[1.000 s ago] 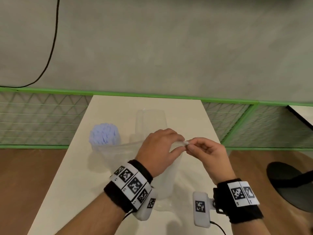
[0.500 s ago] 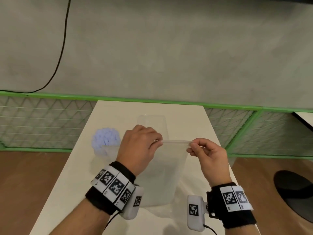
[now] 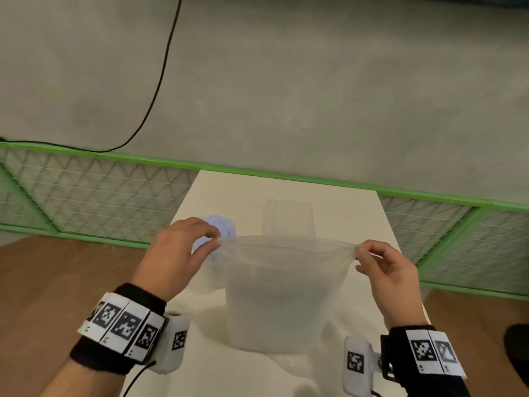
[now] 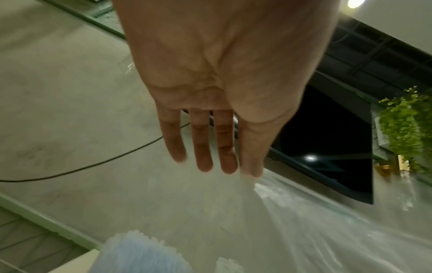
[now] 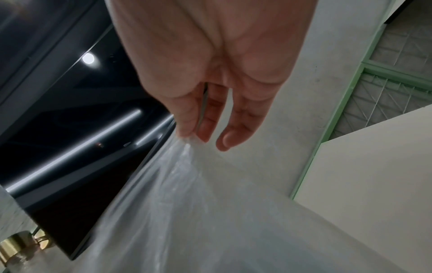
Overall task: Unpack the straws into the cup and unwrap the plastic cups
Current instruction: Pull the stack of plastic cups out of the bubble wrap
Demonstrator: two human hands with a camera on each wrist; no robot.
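Observation:
A clear plastic wrapper [image 3: 286,253] is stretched wide above the white table [image 3: 243,190], and a stack of translucent cups [image 3: 282,308] stands inside it. My left hand [image 3: 183,253] pinches the wrapper's left edge and my right hand [image 3: 380,265] pinches its right edge. The left wrist view shows the wrapper [image 4: 327,230] fanning out from my fingertips [image 4: 251,171]. In the right wrist view, thumb and finger pinch the wrapper [image 5: 182,184]. A cup of pale blue straws [image 3: 221,224] stands behind my left hand, partly hidden. A single clear cup [image 3: 289,217] stands farther back.
A green-framed wire mesh fence [image 3: 94,193] runs behind and beside the table. A black cable [image 3: 160,81] crosses the grey floor. A dark round object [image 3: 518,348] sits at the far right edge. Wooden floor [image 3: 51,279] lies on the left.
My hands have drawn apart, left going left and right going right. The wrapper's mouth has gone from bunched between my fingertips to stretched wide over the cup stack.

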